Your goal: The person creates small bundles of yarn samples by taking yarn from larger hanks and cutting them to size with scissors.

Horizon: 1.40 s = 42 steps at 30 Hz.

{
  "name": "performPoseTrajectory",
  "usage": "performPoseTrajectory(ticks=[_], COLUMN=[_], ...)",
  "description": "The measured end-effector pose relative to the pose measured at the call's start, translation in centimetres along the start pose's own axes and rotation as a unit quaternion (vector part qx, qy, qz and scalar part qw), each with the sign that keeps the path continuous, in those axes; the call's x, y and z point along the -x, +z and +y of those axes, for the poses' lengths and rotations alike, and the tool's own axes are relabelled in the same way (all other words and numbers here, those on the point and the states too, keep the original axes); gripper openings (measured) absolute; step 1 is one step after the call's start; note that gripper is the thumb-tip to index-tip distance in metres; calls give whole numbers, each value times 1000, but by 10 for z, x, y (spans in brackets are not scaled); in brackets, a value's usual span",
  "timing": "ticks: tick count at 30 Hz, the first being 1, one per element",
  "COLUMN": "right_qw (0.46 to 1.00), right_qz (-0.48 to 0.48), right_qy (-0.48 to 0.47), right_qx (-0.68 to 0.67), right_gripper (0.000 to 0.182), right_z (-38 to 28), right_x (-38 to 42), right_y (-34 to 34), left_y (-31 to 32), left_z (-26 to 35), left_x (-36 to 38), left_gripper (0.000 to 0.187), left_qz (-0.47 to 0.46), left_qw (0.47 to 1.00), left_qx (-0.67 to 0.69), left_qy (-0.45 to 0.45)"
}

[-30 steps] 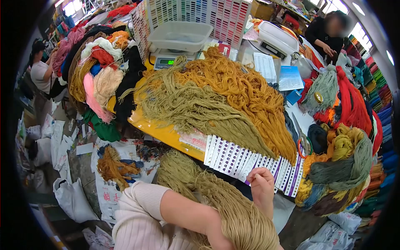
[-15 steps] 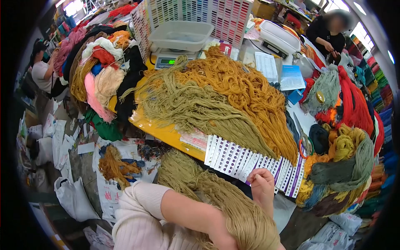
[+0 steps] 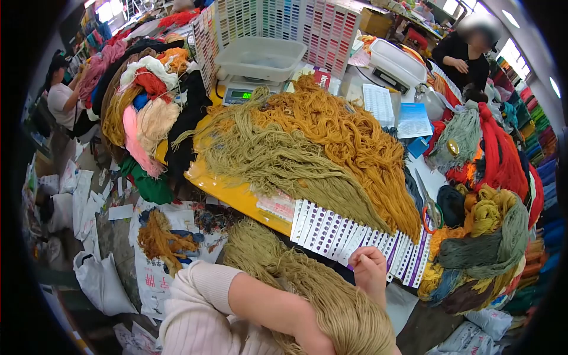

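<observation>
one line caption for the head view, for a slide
Right hand pinching a strand from an olive yarn bundle below the yarn-heaped table.

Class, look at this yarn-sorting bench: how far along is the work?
Done: olive skeins and ochre skeins lie heaped on the yellow table. In hand: the right hand pinches a strand; the left hand grips an olive hank. Left: mixed bundles remain tangled.

yarn heaps [image 3: 307,148] on table [image 3: 236,192] | scale [image 3: 248,89] behind | cards [image 3: 355,234] in front
</observation>
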State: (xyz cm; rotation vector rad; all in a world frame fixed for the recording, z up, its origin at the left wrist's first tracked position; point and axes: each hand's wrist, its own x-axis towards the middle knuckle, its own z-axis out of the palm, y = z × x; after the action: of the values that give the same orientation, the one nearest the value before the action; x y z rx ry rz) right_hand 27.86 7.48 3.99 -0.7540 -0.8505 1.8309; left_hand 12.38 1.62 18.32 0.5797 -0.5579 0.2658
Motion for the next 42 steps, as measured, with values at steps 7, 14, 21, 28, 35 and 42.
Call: performPoseTrajectory(ticks=[7,14,21,28,35,42], right_qw=[1000,998,999,998,998,998], right_qz=[13,48,25,14,3,9], right_qy=[5,5,13,35,38,34], right_qx=[-3,32,26,43,48,42], right_gripper=[8,6,7,6,7,8], right_z=[-2,3,7,18,21,21], right_x=[0,-1,-1,-2,-4,-4], right_y=[2,5,17,21,21,17], left_y=[5,11,16,17,18,19], left_z=[0,-8,-16,-20,-20,-12], left_x=[5,2,-11,-20,-22,-17], left_gripper=[49,48,46,45,44,44], left_qz=[21,38,18,14,9,7], left_qw=[999,998,999,999,999,999], left_qx=[2,0,21,9,21,31], left_qy=[-26,-47,-47,-34,-28,-33])
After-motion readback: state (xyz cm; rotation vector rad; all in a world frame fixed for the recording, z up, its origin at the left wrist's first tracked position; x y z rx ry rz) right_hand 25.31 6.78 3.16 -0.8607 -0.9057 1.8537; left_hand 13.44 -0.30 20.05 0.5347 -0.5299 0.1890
